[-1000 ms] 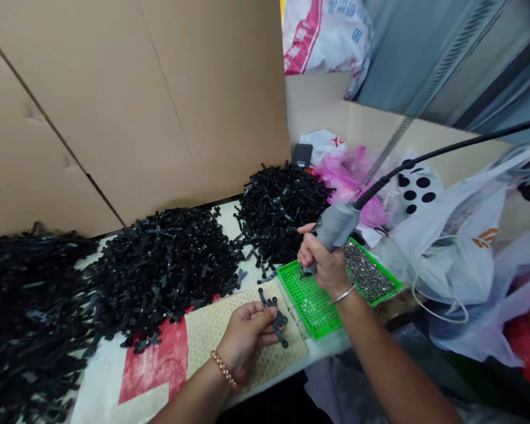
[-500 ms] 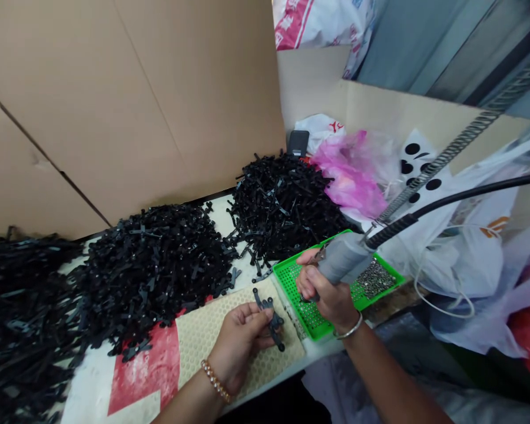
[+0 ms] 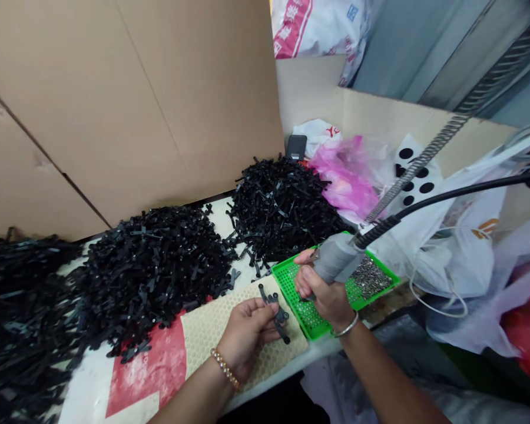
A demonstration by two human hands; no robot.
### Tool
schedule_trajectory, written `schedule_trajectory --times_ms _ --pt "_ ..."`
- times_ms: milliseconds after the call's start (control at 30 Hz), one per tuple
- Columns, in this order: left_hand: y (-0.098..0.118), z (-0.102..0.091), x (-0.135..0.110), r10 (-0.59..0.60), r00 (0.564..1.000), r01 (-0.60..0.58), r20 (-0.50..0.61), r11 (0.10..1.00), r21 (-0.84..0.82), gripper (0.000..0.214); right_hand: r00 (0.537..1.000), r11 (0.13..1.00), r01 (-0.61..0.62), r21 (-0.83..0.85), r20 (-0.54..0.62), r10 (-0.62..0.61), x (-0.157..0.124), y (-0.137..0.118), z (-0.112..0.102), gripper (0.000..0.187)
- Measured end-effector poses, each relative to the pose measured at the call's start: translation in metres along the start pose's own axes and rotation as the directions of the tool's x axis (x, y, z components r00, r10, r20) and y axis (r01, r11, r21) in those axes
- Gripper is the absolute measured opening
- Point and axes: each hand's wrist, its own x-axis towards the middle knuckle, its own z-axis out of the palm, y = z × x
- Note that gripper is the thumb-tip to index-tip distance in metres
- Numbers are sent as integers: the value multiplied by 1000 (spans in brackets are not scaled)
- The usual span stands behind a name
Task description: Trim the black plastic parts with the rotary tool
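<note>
Head view: the left hand [image 3: 246,330] pinched a dark jointed piece [image 3: 280,317] between thumb and fingers, over the pale mat [image 3: 207,324], probably so its arms stuck out free (one piece or several stacked, too small to tell). The right hand [image 3: 329,300] was wrapped around a grey powered tool [image 3: 338,259], fist-style, likely for a firm hold at a slant. Tool tip was hidden behind the fingers; couldn't tell whether it touched anything. A coil spring [image 3: 424,156] ran up from the tool's back end, seemingly to take its weight, with a black cable [image 3: 450,192] beside it.

The green tray [image 3: 288,282] sat just beside the mat, under the right hand, presumably for short reach; small shiny metal bits [image 3: 371,277] were heaped at its far end, more scattered nearer.

Materials: tray looked like perforated plastic, rectangular, low-walled. Mat had a honeycomb-like bumpy surface. Held piece was dark grey to black, slim bars with rounded ends. Similar-looking bars lay tangled in a middle pile [image 3: 159,265], a far pile [image 3: 282,206] and a left pile [image 3: 17,318], mostly matte with glints. Cardboard [image 3: 203,88] stood flat and smooth behind, maybe as a backstop.
</note>
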Motion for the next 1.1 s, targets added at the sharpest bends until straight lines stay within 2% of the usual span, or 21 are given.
schedule_trajectory --times_ms 700,867,1100 --pt "-2 -1 0 9 1000 -9 -14 999 31 44 1000 998 -20 -59 6 21 -1 9 -7 19" --pt "-1 1 -1 11 1000 -10 -23 999 33 48 1000 1000 -17 -26 21 17 0 6 -5 17" --pt "-5 0 2 31 999 -30 -10 999 22 46 999 1000 4 -16 -54 -5 1 -1 -2 19"
